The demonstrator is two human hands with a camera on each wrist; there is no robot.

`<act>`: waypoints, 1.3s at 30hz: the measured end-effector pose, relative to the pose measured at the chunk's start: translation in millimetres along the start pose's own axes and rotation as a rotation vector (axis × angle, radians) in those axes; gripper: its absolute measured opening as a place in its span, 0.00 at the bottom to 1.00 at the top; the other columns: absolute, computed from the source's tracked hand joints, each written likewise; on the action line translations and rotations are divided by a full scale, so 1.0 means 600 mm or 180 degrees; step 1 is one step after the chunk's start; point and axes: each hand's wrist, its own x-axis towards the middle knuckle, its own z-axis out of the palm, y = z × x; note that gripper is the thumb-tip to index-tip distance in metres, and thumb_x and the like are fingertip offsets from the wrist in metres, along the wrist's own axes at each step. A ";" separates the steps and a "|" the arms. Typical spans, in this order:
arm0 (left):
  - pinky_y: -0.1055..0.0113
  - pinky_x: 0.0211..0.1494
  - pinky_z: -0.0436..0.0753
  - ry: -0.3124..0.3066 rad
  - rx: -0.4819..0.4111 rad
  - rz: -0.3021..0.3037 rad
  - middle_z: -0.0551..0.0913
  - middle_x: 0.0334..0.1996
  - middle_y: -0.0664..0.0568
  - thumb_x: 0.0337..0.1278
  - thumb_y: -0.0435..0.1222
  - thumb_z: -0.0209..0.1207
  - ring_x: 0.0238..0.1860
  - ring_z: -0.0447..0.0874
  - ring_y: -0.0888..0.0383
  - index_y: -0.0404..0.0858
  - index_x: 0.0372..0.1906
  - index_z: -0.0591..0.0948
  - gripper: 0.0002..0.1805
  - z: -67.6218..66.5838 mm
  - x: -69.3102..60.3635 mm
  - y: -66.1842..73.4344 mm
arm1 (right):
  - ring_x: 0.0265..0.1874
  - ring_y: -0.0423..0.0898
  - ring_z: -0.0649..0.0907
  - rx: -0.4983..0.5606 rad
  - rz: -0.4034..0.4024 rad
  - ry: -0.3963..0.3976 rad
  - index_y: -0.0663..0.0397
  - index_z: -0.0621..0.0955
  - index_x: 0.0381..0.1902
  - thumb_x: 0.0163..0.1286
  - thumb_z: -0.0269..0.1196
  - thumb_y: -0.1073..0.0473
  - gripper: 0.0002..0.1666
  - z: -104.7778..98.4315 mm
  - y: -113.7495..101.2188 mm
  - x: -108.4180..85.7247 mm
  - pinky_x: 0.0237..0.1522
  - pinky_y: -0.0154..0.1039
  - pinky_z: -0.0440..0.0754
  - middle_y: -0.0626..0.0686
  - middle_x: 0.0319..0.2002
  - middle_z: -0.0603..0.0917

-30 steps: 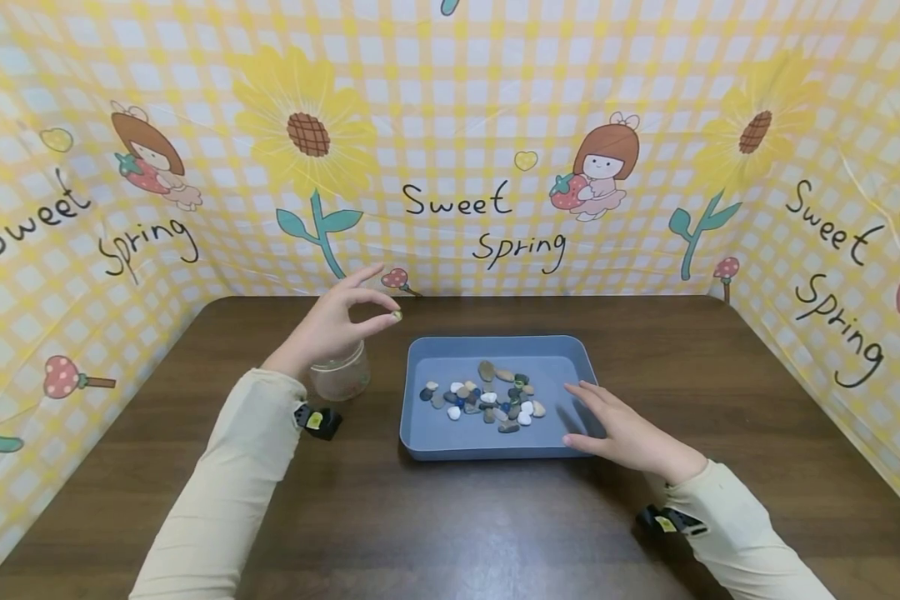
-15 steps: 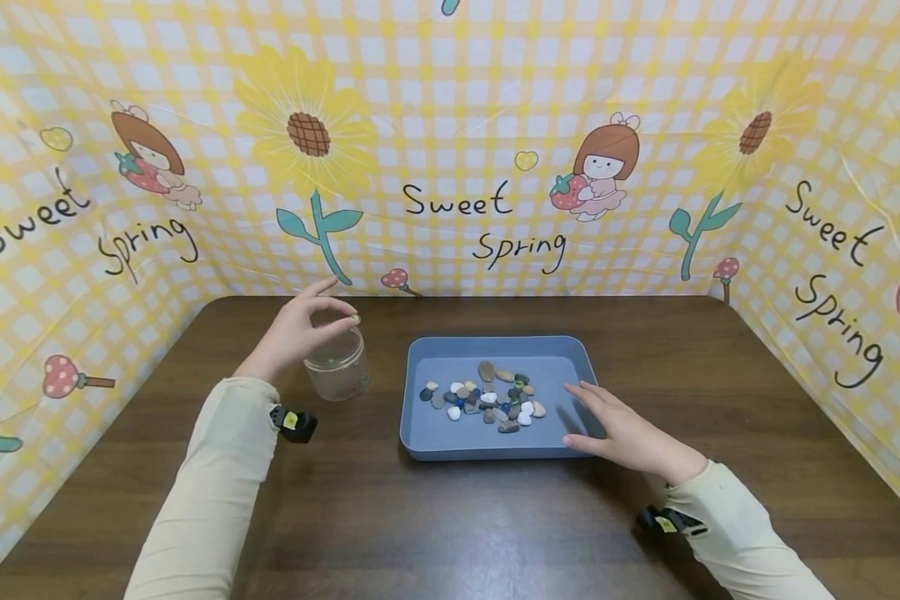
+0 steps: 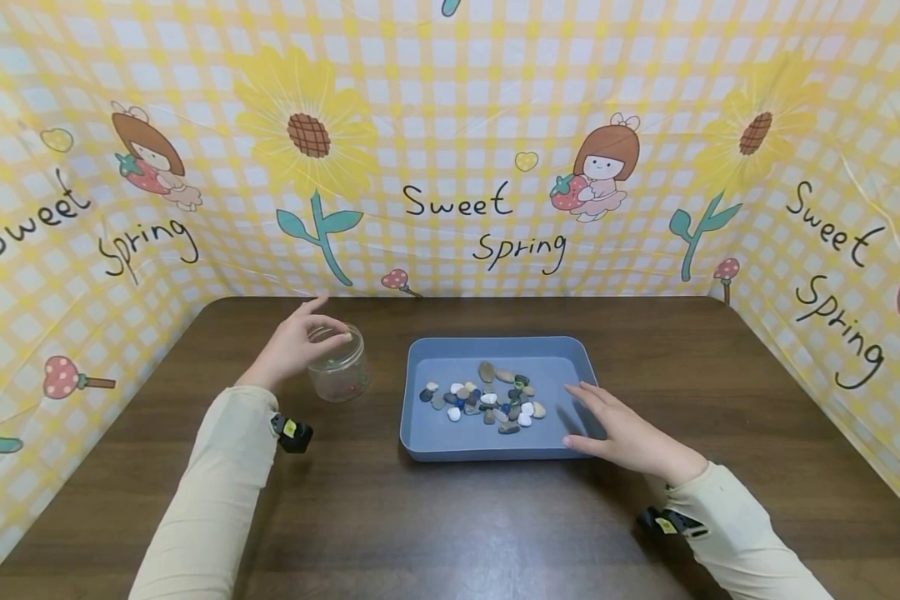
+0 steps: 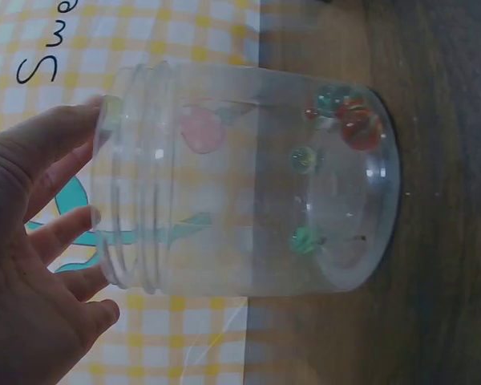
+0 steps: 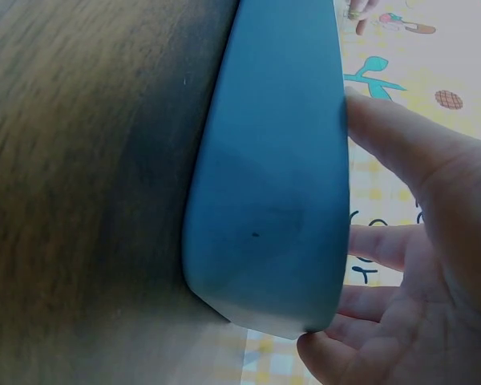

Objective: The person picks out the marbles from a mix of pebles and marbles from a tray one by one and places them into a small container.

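My left hand point(image 3: 288, 346) is over the mouth of a clear plastic jar point(image 3: 342, 382). Its thumb and index finger pinch a small yellow-green marble point(image 4: 112, 111), mostly hidden behind the jar's threaded rim in the left wrist view. Inside the jar lie several glass marbles, among them a green marble point(image 4: 305, 239), a clear one and an orange-red one at the bottom. My right hand point(image 3: 630, 429) rests at the right end of a blue-grey tray point(image 3: 495, 454), fingers loosely spread over its rim. A loose cluster of pebbles point(image 3: 488, 398), white, tan and dark, lies in the tray with a few blue marbles.
The jar and tray stand apart on a dark brown wooden table point(image 3: 450, 525). Behind and at both sides hangs a yellow checked cloth point(image 3: 450, 125) with flower prints. A black wrist camera point(image 3: 292, 433) sits on the left cuff, another on the right.
My left hand has moved left and down with the pinched marble, from beside the jar to its mouth. The right hand and tray have stayed still.
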 end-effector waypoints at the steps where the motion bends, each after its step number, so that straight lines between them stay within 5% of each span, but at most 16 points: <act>1: 0.37 0.70 0.52 -0.0015 0.0010 0.0004 0.48 0.74 0.39 0.59 0.44 0.59 0.73 0.41 0.33 0.35 0.46 0.82 0.18 0.002 0.000 -0.002 | 0.67 0.68 0.61 -0.0003 0.0000 -0.0006 0.62 0.61 0.68 0.62 0.62 0.43 0.45 0.000 0.000 0.000 0.63 0.65 0.63 0.71 0.68 0.59; 6: 0.34 0.70 0.36 -0.0058 0.0060 0.0038 0.49 0.73 0.35 0.59 0.42 0.59 0.72 0.34 0.31 0.33 0.45 0.82 0.16 0.010 -0.001 -0.004 | 0.67 0.68 0.61 -0.0003 0.0016 -0.0005 0.61 0.61 0.69 0.62 0.62 0.43 0.45 0.001 0.000 0.000 0.63 0.65 0.63 0.70 0.68 0.60; 20: 0.35 0.71 0.39 -0.0007 0.0052 0.0082 0.51 0.72 0.35 0.62 0.42 0.57 0.73 0.36 0.31 0.34 0.47 0.81 0.17 0.011 -0.003 0.011 | 0.67 0.68 0.61 -0.0011 0.0002 0.0005 0.62 0.61 0.68 0.62 0.62 0.43 0.45 0.001 0.000 -0.002 0.63 0.65 0.63 0.71 0.68 0.60; 26: 0.44 0.65 0.69 0.0172 -0.0104 0.0274 0.53 0.73 0.40 0.62 0.41 0.56 0.73 0.48 0.37 0.35 0.47 0.81 0.15 0.013 0.003 0.040 | 0.67 0.68 0.61 -0.0024 0.0006 -0.0005 0.62 0.61 0.68 0.62 0.62 0.42 0.46 0.000 0.001 -0.001 0.62 0.65 0.63 0.71 0.68 0.60; 30: 0.50 0.55 0.79 0.0188 -0.0080 0.0564 0.57 0.71 0.42 0.61 0.39 0.58 0.72 0.54 0.40 0.36 0.46 0.82 0.14 0.023 0.011 0.072 | 0.67 0.68 0.61 -0.0025 -0.0002 -0.0009 0.62 0.61 0.68 0.62 0.61 0.41 0.46 0.000 0.002 -0.001 0.63 0.65 0.63 0.71 0.68 0.60; 39: 0.44 0.71 0.59 0.0031 -0.0066 0.1013 0.62 0.70 0.44 0.57 0.39 0.61 0.72 0.54 0.43 0.39 0.45 0.83 0.12 0.047 0.025 0.139 | 0.67 0.68 0.61 -0.0004 -0.0014 -0.0015 0.62 0.60 0.69 0.62 0.61 0.41 0.46 0.000 0.000 -0.001 0.63 0.65 0.63 0.70 0.68 0.60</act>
